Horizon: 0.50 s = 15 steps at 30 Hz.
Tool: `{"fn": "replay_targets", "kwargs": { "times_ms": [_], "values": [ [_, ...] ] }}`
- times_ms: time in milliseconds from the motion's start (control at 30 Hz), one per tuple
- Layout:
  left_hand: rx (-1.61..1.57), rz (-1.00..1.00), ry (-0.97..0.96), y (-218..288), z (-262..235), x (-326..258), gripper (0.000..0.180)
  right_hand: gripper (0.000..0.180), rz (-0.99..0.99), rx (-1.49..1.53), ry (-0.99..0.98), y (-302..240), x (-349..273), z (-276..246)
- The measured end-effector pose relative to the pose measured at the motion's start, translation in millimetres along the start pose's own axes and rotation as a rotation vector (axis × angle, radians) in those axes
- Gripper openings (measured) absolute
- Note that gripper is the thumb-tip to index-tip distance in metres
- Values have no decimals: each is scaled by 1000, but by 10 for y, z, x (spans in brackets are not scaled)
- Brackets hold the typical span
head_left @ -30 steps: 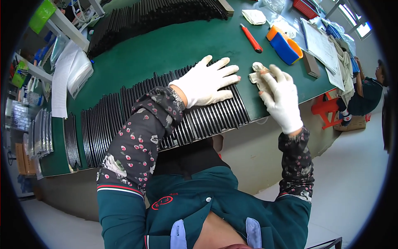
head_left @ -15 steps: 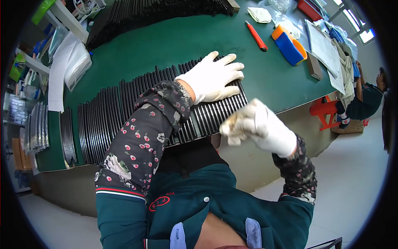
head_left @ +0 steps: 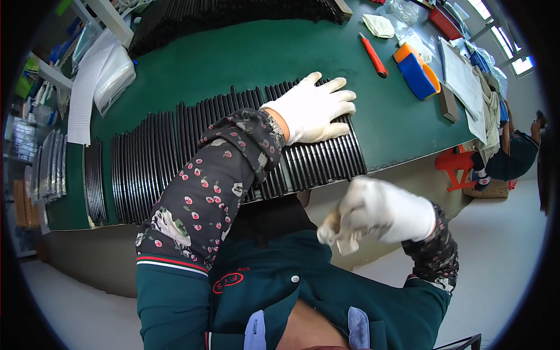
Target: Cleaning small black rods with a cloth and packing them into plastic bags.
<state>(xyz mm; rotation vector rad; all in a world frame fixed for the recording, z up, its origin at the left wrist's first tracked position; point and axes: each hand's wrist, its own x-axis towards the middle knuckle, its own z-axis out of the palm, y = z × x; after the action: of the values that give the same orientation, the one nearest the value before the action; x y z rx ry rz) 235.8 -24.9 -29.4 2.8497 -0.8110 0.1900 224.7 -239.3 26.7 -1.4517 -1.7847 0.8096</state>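
1. The left hand (head_left: 315, 111), in a white glove, lies palm down with its fingers spread across the upper part of a row of slim black rods (head_left: 318, 163); it is open and presses on them rather than gripping.
2. The right hand (head_left: 376, 210), also gloved in white, is closed in a fist around a crumpled off-white cloth (head_left: 349, 244), part of which pokes out below the fingers. It hangs in front of the tabletop's near edge, above the person's lap and apart from the rods.
3. The rods lie side by side on the green tabletop (head_left: 221, 64), their lower ends close to its near edge. The row runs leftward beneath the patterned left sleeve (head_left: 219, 175), and a small separate bundle (head_left: 93, 184) sits at its far left.
4. A larger stack of black rods (head_left: 233, 11) lies along the far side.
5. Right of the left hand, well apart from it, are a red utility knife (head_left: 374, 57), a folded white cloth (head_left: 378, 25), a blue-and-orange holder (head_left: 418, 76) and a brown block (head_left: 448, 104), with papers (head_left: 464, 73) beyond.
6. At the left lie a paper sheet (head_left: 84, 111) and clear plastic bags (head_left: 115, 81).
7. At the far right, a co-worker (head_left: 516, 154) sits near a red stool (head_left: 454, 166).
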Motion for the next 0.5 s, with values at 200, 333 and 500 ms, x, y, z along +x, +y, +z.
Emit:
{"fn": "replay_targets", "kwargs": {
  "times_ms": [200,333,500],
  "values": [
    [-2,7,34,-27,51,23,44,26,45,-435,349,272,245,168],
    [-39,-23,-33,20,-50,19,44,23,135,-217,-143,-40,-42,230],
    [23,-34,136,-119,-101,-139,62,30,37,-169,322,-130,106,-20]
  ]
}}
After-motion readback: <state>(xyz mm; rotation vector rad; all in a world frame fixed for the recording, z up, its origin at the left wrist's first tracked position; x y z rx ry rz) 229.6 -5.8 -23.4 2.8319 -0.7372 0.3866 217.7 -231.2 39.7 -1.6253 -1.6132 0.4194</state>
